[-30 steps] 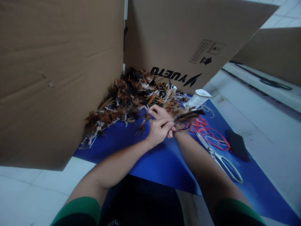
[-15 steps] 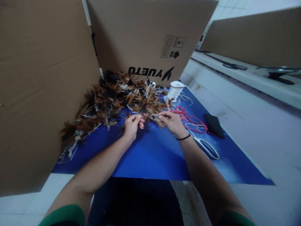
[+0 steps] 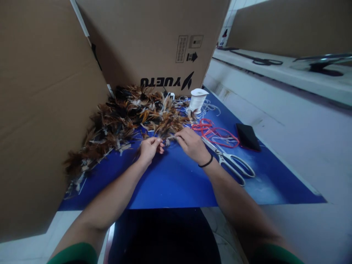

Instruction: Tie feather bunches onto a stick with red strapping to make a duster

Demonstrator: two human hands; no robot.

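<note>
My left hand point(image 3: 148, 149) is closed in a pinch over the blue tabletop point(image 3: 176, 183), holding what looks like a feather; its brown tips show dimly beside the palm. Close by on the right, my right hand point(image 3: 191, 143) pinches a thin, pale brown feather point(image 3: 171, 138) between thumb and forefinger. The small gap between the hands holds a pale, blurred bit I cannot make out. Just beyond the fingers lies a large heap of brown, black and cream feathers point(image 3: 137, 113), partly tied into bunches along white strips.
White-handled scissors point(image 3: 229, 159) lie by my right forearm. Behind them are red cord point(image 3: 220, 137), a black phone point(image 3: 248, 136) and a white spool point(image 3: 198, 99). Cardboard panels point(image 3: 154, 40) wall off the back and left. On a ledge at right rests another pair of scissors point(image 3: 265, 61).
The view has shifted, so most things sit further left. My right hand has turned more palm-down, and the dark fluff above my left fingers no longer shows. Both pinches stay closed.
</note>
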